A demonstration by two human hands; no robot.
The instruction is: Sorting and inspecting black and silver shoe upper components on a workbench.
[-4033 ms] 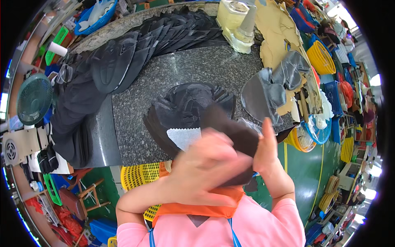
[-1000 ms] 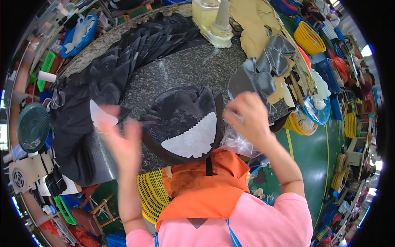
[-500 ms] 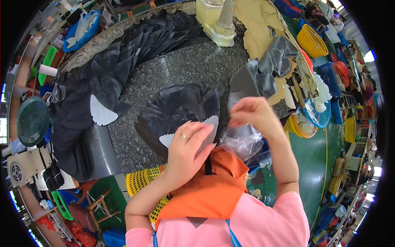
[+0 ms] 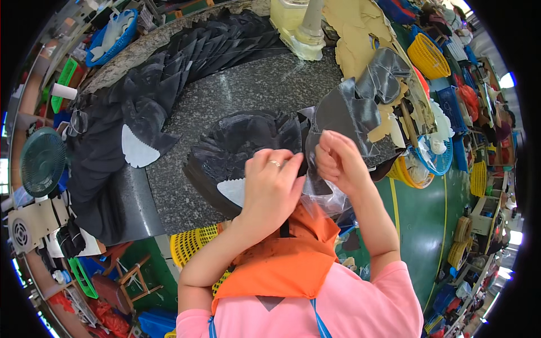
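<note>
In front of me a fanned stack of black fabric pieces (image 4: 248, 132) lies at the near edge of the stone slab. A white zigzag-edged patch (image 4: 232, 190) shows on its near left side. My left hand (image 4: 273, 183), with a ring on one finger, is closed at the stack's right side, its fingertips pinching the edge of a black piece. Close beside it, my right hand (image 4: 341, 163) is curled shut with the thumb uppermost; what its fingers hold is hidden. Crumpled clear plastic (image 4: 332, 201) lies just below the right hand.
A long row of overlapping black pieces (image 4: 208, 50) curves along the slab's (image 4: 248, 84) far and left sides. A pale cone-shaped post (image 4: 311, 28) stands at the back. Dark glossy sheets (image 4: 346, 107) lie right. Beside me are a yellow basket (image 4: 189, 243) and a fan (image 4: 42, 161).
My right hand has closed up and moved slightly down, nearer my left. My left hand has shifted right, its fingers drawn together. A white patch beside it no longer shows.
</note>
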